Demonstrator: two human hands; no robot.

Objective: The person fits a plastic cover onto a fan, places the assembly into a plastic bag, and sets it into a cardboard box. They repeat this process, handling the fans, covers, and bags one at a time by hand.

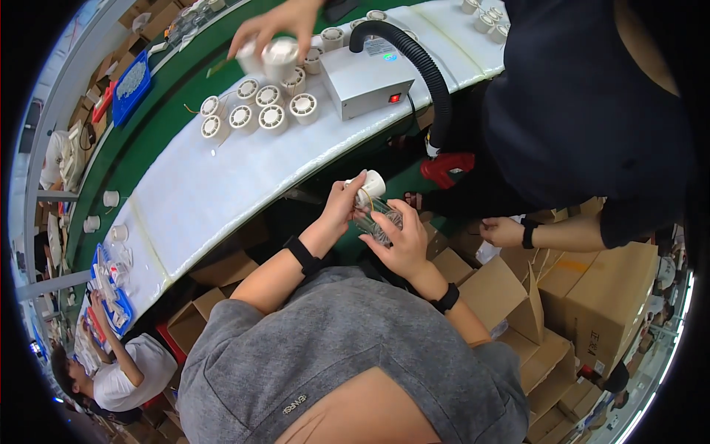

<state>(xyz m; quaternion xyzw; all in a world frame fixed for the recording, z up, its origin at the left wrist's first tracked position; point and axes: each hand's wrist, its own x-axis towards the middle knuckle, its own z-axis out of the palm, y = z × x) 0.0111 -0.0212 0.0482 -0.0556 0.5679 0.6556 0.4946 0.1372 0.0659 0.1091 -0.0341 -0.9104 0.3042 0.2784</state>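
In front of my chest, my left hand (342,204) is closed round a white round plastic part (373,183) with a thin yellowish wire hanging from it. Just below that part is a clear cylinder (381,224) with greyish strands or lines showing in it. My right hand (406,240) curls its fingers and thumb about this cylinder. The two pieces touch or nearly touch; my fingers hide whether they are joined.
Several white vented round parts (272,118) stand on the white table (214,185), beside a grey box with a black hose (370,81). A co-worker's hand (285,22) moves blurred white parts above them. Cardboard boxes (599,296) stand at right; another person sits lower left.
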